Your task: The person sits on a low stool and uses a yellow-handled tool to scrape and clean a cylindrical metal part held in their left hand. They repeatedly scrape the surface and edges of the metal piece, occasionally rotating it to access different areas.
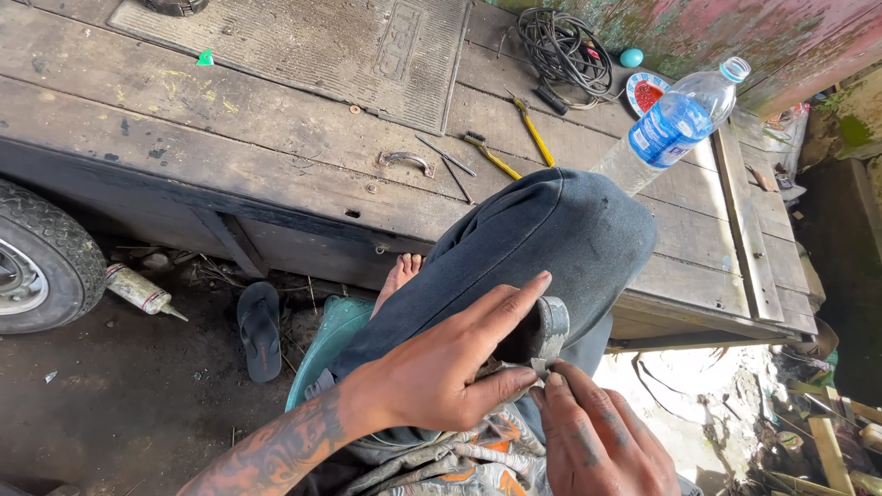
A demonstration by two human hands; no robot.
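A: What is seen across the upper part of the view?
B: A weathered wooden platform (276, 138) is seen, with a grey ribbed mat (303, 46) laid on it. A tyre (41, 257) is seen at its left end, and a dark sandal (259, 329) is left on the dirt below.

A: What is laid on the boards?
B: A coil of black cable (562, 46), a clear water bottle (675, 124) lying tilted, a yellow-handled brush (489, 154) and a curved metal handle (406, 162) are found there.

A: Where is the worked piece?
B: A grey curved metal part (552, 332) is held against the raised knee (551, 239).

A: How are the hands set?
B: The part is gripped by the left hand (441, 372), forefinger stretched along it and thumb pressed beneath. Its lower end is pinched by the fingertips of the right hand (597, 441).
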